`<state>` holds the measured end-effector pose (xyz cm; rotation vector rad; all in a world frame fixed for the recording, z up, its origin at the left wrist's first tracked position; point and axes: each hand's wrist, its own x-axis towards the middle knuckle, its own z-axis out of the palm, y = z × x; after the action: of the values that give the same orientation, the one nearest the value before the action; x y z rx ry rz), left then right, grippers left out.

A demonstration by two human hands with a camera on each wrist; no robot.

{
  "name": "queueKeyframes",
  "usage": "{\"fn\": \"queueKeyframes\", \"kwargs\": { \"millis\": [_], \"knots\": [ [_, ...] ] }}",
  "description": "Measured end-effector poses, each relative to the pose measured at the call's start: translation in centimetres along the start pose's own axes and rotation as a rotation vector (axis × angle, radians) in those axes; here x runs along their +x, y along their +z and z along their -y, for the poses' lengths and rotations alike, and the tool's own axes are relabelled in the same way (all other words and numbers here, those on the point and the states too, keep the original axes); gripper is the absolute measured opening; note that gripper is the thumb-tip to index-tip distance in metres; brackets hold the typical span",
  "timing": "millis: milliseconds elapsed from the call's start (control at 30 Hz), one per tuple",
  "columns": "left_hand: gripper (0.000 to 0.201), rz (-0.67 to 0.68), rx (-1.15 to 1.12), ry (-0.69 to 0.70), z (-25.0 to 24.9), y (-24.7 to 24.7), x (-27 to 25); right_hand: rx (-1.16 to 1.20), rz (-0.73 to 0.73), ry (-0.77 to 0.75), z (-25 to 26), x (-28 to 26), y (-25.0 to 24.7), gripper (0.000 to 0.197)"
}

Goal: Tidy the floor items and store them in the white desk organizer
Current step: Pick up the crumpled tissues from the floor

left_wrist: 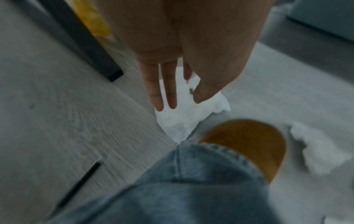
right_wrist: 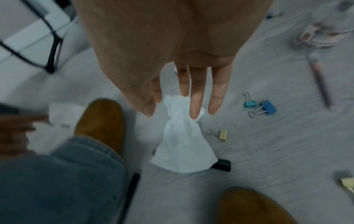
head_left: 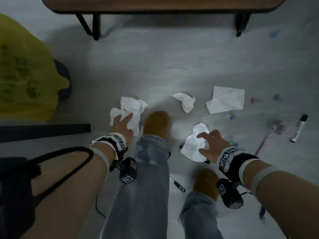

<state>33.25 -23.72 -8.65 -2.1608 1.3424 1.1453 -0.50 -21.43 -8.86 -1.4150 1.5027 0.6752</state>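
Observation:
Several white tissues lie on the pale floor. My left hand [head_left: 122, 118] reaches down onto a crumpled tissue [head_left: 133, 107] left of my front foot; in the left wrist view its straight fingers [left_wrist: 165, 91] lie over that tissue [left_wrist: 182, 119]. My right hand [head_left: 201, 143] hovers with spread fingers on another tissue [head_left: 193, 147], and the right wrist view shows its fingertips [right_wrist: 195, 109] at the bunched top of that tissue [right_wrist: 182, 145]. Neither hand grips anything. No white organizer is in view.
A crumpled tissue [head_left: 185, 101], a flat tissue [head_left: 226, 100], a marker [head_left: 299, 128], a pink pen [head_left: 262, 144] and binder clips [right_wrist: 268, 106] lie to the right. A black pen [head_left: 178, 184] lies between my brown slippers [head_left: 156, 123]. A table [head_left: 155, 6] stands ahead, a yellow bag [head_left: 22, 75] left.

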Motion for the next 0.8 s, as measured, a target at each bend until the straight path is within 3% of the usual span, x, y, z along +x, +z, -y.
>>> {"fn": "queueKeyframes", "kwargs": {
  "millis": [100, 200, 267, 367, 533, 600, 700, 800],
  "knots": [
    [0.066, 0.110, 0.190, 0.014, 0.0, 1.4, 1.9, -0.144, 0.103, 0.010, 0.2, 2.4, 2.8, 0.057],
    [0.064, 0.141, 0.202, 0.024, 0.0, 2.3, 4.0, -0.159, 0.045, 0.050, 1.2, 4.8, 4.5, 0.052],
    [0.065, 0.075, 0.191, 0.030, -0.5, 2.6, 4.8, -0.160, 0.011, 0.078, 2.2, 5.5, 3.9, 0.041],
    [0.069, 0.025, 0.102, 0.022, -1.0, 2.3, 5.2, -0.121, 0.004, 0.041, 2.1, 5.2, 2.2, 0.043],
    [0.032, -0.196, -0.059, 0.018, -1.9, 1.1, 6.8, 0.070, -0.158, -0.041, 1.5, 5.4, -1.1, 0.029],
    [0.029, -0.292, -0.163, 0.034, -2.4, 0.7, 7.7, 0.084, -0.217, -0.058, 1.6, 5.8, -2.3, 0.018],
    [0.060, -0.330, -0.243, 0.092, -3.1, 0.1, 9.1, 0.078, -0.243, -0.037, 1.6, 6.7, -3.1, 0.016],
    [0.096, -0.162, -0.113, 0.121, -3.6, -0.2, 10.9, 0.113, -0.236, -0.041, 2.2, 7.7, -3.5, 0.017]
  ]
}}
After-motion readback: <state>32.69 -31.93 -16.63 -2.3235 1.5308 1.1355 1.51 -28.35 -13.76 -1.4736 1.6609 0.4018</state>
